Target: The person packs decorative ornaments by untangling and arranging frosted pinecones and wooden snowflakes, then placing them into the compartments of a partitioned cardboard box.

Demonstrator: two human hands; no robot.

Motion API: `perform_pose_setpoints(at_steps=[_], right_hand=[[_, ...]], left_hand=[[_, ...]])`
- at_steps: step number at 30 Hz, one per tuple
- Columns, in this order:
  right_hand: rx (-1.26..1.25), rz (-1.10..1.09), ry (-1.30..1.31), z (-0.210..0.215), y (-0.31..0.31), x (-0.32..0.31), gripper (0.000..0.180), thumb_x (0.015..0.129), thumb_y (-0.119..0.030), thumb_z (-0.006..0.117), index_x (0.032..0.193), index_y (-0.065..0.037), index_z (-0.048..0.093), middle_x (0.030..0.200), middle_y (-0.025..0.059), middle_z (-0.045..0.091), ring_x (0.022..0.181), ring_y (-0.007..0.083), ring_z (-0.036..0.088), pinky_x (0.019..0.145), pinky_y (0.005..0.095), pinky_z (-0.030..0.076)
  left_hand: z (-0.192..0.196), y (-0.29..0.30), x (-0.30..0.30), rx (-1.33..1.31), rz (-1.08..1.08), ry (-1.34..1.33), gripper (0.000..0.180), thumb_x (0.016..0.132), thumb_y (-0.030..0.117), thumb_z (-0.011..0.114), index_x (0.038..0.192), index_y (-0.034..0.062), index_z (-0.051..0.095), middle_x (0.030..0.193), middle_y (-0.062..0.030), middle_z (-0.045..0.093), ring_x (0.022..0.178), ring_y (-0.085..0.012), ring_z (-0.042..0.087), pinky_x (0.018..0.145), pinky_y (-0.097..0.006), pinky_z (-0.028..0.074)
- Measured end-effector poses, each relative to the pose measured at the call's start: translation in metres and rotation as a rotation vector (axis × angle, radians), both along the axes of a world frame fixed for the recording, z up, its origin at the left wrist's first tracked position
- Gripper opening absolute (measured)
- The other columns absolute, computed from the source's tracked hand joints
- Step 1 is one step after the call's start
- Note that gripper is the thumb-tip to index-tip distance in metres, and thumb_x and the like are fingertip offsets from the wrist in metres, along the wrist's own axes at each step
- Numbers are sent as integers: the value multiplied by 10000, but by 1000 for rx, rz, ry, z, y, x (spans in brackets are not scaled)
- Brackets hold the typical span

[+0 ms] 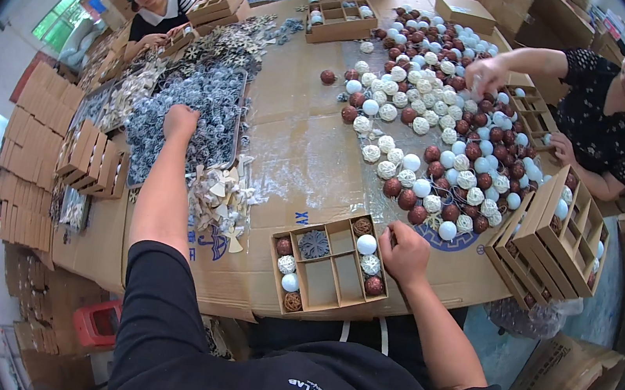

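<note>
In front of me lies a divided cardboard box (323, 307). Its left and right columns hold brown, white and woven balls, and a grey snowflake ornament (314, 245) lies in an upper middle compartment. The other middle compartments show bare card. My left hand (180, 122) reaches into a heap of grey snowflake ornaments (176, 94) in a clear-edged tray, its fingers pinched together; whatever is between them is hidden. Beside the box's right edge, my right hand (405, 253) is closed, its fingers curled. I cannot see whether anything is inside it.
Red-brown and white balls (434, 108) spread over the right of the cardboard-covered table (288, 137). Pale wooden pieces (218, 202) lie below the snowflakes. Filled boxes (560, 235) are stacked at right, more boxes (92, 158) at left. Three people work around the table.
</note>
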State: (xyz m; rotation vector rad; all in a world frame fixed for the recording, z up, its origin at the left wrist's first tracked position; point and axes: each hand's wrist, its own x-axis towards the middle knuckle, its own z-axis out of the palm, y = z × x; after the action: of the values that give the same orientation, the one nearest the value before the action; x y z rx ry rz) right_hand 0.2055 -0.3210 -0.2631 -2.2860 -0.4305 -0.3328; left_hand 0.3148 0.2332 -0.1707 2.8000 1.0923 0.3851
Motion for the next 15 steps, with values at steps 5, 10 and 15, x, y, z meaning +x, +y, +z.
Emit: perform_pose_setpoints(at_steps=[5,10,15], right_hand=[[27,-15,1,2,3,-3,106,838,-161,638,792,-66,634,712,129,641,643,327,642,572,429,495],[25,-46,14,0,0,-3,108,844,-162,636,818,-58,654,741,141,652,664,335,649,593,431,502],[17,-27,31,1,0,-4,112,840,-166,640,824,-56,655,760,144,661,677,339,652,606,433,506]], left_hand=[[19,23,9,-338,42,-43,281,783,309,736,895,51,743,848,-134,663,731,-309,602,676,-419,469],[75,29,9,-1246,95,-54,193,859,247,737,778,139,599,600,94,425,459,-31,308,412,-216,283],[128,32,-11,-1223,-21,-154,246,859,240,749,755,157,542,613,80,444,481,-40,353,431,-208,293]])
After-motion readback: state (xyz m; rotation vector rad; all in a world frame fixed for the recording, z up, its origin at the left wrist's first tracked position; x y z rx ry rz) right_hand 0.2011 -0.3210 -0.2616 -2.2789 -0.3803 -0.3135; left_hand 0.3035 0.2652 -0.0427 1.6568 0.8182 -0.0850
